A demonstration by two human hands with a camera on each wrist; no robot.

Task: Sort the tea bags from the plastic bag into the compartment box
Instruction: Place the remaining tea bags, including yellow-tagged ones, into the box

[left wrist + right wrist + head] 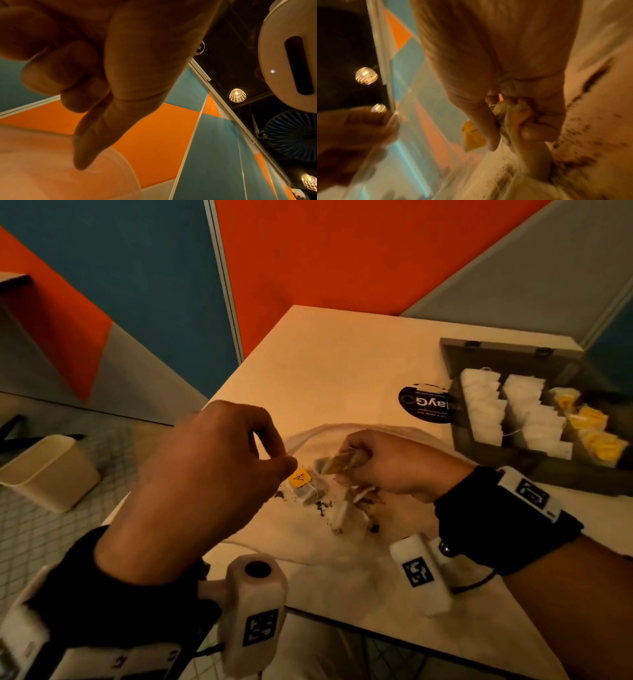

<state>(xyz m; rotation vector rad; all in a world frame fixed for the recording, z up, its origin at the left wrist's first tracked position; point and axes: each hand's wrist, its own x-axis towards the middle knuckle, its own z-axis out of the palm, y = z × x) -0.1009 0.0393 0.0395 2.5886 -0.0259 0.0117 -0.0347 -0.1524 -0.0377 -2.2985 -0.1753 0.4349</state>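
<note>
A clear plastic bag lies on the table near its front edge. My left hand pinches the bag's open rim between thumb and forefinger and holds it up; the left wrist view shows the film under the thumb. My right hand is inside the bag, fingers curled round a small bunch of tea bags, also seen crumpled in my fist. A yellow-tagged tea bag lies loose in the bag. The grey compartment box stands open at the right, with white and yellow tea bags.
Loose tea crumbs are scattered inside the bag. A round black sticker sits left of the box. The table's left edge is close to my left hand, and a beige bin stands on the floor beyond it.
</note>
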